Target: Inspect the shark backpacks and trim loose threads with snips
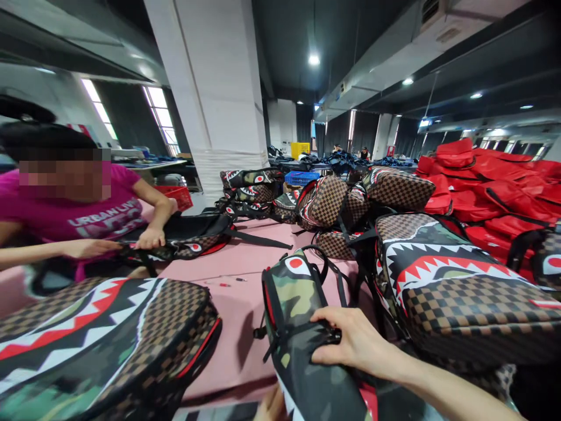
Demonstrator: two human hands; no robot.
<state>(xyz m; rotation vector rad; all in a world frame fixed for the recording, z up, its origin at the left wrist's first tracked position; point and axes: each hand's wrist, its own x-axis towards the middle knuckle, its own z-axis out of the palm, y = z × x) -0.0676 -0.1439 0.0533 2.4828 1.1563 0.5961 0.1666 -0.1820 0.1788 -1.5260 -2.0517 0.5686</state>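
A camouflage backpack (302, 292) with a red-and-white eye patch stands on its narrow side on the pink table (234, 316). My right hand (350, 342) is closed on its upper side, thumb and fingers pinching the fabric around a black strap and a small dark buckle. At the bottom edge of the view, my left hand (272, 404) lies against the backpack's lower left side. It is blurred and mostly cut off, so its grip cannot be made out. Black shoulder straps (339, 280) trail behind the bag on the right.
Checkered shark-mouth backpacks lie at left (100, 339) and right (464, 280). More backpacks (324, 202) are piled behind, near a blue crate (302, 178). Red bags (495, 181) are heaped at right. A co-worker (109, 216) handles another backpack (193, 242) across the table.
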